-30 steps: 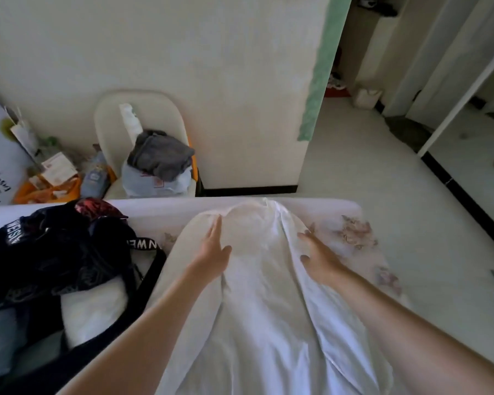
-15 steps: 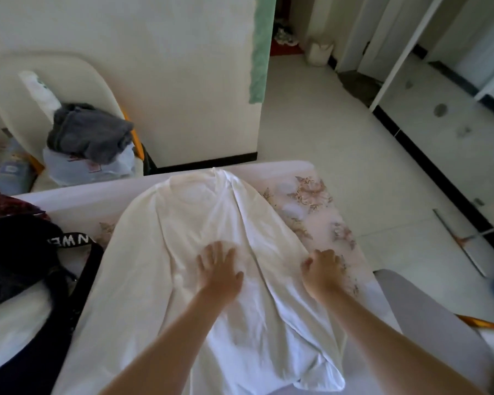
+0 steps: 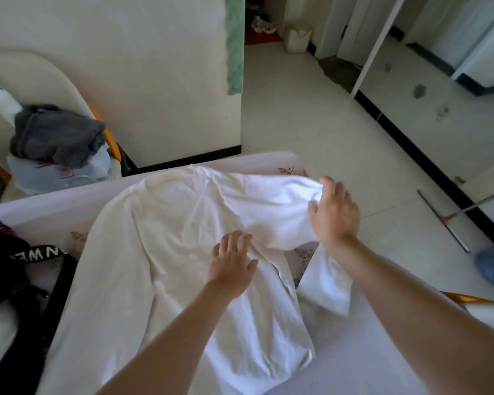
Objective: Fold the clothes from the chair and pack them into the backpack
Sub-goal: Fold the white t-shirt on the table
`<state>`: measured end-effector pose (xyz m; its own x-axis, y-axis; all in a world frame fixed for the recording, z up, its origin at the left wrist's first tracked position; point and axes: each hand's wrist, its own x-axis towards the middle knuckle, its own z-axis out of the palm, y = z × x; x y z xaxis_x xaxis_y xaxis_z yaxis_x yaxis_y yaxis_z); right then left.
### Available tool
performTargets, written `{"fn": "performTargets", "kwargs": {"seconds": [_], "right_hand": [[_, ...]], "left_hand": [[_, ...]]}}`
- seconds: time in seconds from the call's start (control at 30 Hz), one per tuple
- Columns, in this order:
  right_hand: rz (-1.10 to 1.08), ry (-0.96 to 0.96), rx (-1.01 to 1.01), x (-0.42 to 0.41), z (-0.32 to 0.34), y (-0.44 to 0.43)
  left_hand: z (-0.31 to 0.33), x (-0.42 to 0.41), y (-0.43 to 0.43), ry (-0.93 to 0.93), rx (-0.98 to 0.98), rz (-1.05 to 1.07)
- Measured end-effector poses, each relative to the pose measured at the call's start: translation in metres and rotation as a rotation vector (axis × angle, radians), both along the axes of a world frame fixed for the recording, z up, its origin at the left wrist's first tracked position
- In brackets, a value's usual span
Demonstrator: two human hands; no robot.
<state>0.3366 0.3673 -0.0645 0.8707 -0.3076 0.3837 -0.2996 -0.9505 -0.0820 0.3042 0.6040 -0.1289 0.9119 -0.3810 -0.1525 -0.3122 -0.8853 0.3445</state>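
Note:
A white long-sleeved shirt [image 3: 166, 252] lies spread on the table [image 3: 54, 203], collar toward the far edge. My left hand [image 3: 231, 260] presses flat on the shirt's middle with spread fingers. My right hand [image 3: 335, 215] grips the shirt's right sleeve and holds it lifted above the table's right side, the cuff hanging below my wrist. The black backpack [image 3: 9, 269] with white lettering on its strap lies at the table's left. On the cream chair [image 3: 40, 78] behind the table sit a grey garment [image 3: 57, 135] and a pale blue one under it.
A white wall with a green strip ends behind the table. Tiled floor stretches to the right, with a long-handled squeegee [image 3: 451, 223] lying on it. A second chair's edge shows at the lower right.
My right hand took hold of the right sleeve and lifted it up and outward. My left hand stayed flat on the shirt. The view shifted a little to the left.

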Motion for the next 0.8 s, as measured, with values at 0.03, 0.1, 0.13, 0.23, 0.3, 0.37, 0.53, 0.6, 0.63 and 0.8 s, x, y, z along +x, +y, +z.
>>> {"fn": "performTargets", "kwargs": {"seconds": [0.03, 0.1, 0.13, 0.23, 0.3, 0.37, 0.53, 0.6, 0.63, 0.8], "right_hand": [[-0.004, 0.028, -0.136, 0.005, 0.002, -0.006], [0.033, 0.106, -0.247, 0.008, 0.001, -0.009], [0.122, 0.129, -0.238, 0.005, -0.004, -0.005], [0.573, 0.298, -0.025, -0.019, -0.035, 0.025], [0.697, 0.611, 0.129, -0.042, -0.051, 0.048], [0.601, 0.873, 0.158, -0.057, -0.060, 0.059], [0.568, 0.821, 0.104, -0.084, -0.047, 0.078], [0.634, 0.796, 0.133, -0.099, -0.040, 0.094], [0.704, 0.783, 0.142, -0.106, -0.037, 0.105], [0.971, 0.884, 0.144, -0.152, -0.031, 0.163]], "left_hand": [[-0.002, 0.002, 0.001, 0.073, 0.041, -0.048], [-0.007, 0.006, 0.004, 0.201, 0.098, -0.132], [-0.008, 0.006, 0.006, 0.222, 0.105, -0.152], [-0.009, 0.000, 0.016, 0.170, 0.078, -0.117], [-0.010, -0.009, 0.031, 0.137, 0.083, -0.097], [-0.011, -0.022, 0.049, 0.138, 0.101, -0.083], [-0.004, -0.065, 0.092, 0.047, 0.063, 0.057], [-0.001, -0.084, 0.106, 0.001, 0.044, 0.128], [0.002, -0.094, 0.112, -0.003, 0.012, 0.157], [0.019, -0.146, 0.145, -0.026, -0.035, 0.127]]}}
